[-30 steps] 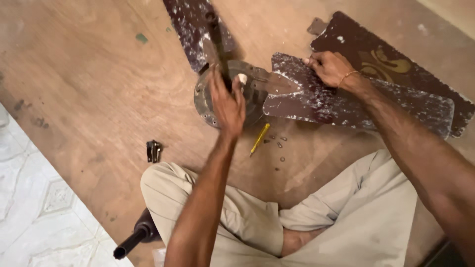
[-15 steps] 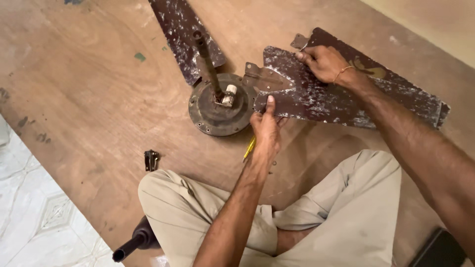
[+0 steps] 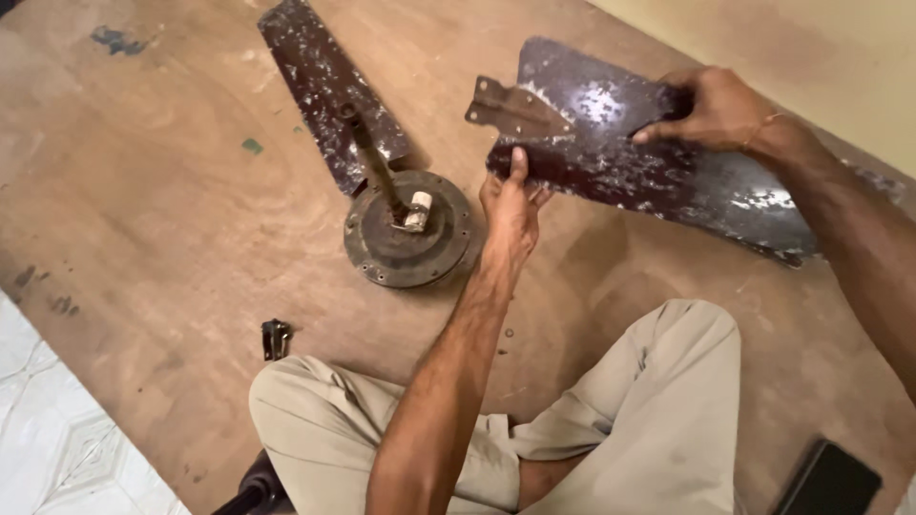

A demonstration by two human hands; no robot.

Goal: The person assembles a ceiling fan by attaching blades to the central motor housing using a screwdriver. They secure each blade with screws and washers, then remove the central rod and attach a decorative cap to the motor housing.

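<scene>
A dark, paint-flecked ceiling fan blade (image 3: pixel 630 162) with a metal mounting bracket at its left end is lifted off the wooden floor. My right hand (image 3: pixel 711 110) grips its upper edge. My left hand (image 3: pixel 510 205) holds its lower edge near the bracket. Left of my hands the round rusty fan motor (image 3: pixel 405 234) lies flat with its downrod sticking up. One other blade (image 3: pixel 329 91) still reaches from the motor toward the top left.
I sit cross-legged in beige trousers (image 3: pixel 668 410). A small metal clip (image 3: pixel 276 339) lies on the brown wooden board (image 3: pixel 143 191) near my knee. A black handle (image 3: pixel 253 491) pokes out below it. A dark flat object (image 3: pixel 830 482) sits at bottom right; white tiles at bottom left.
The blade has come away from the motor and been lifted. My left hand moved from the motor hub to the blade's lower edge. The yellow tool is no longer visible.
</scene>
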